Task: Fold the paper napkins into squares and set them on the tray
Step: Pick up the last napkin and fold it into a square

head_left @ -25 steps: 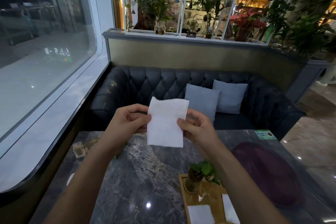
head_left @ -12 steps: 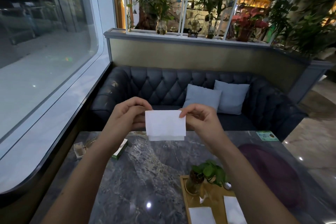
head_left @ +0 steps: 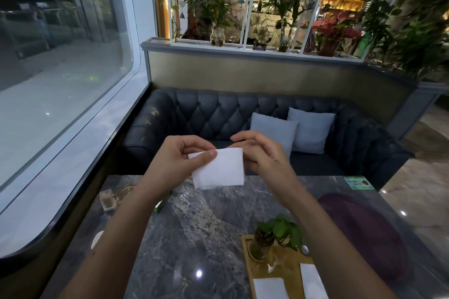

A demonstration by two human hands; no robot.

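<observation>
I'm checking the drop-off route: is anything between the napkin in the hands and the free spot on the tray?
The potted plant stands on the tray's far end, on the way from the held napkin. Two folded napkins already lie at its near end, partly under the right forearm. Coming from above clears the plant.
</observation>
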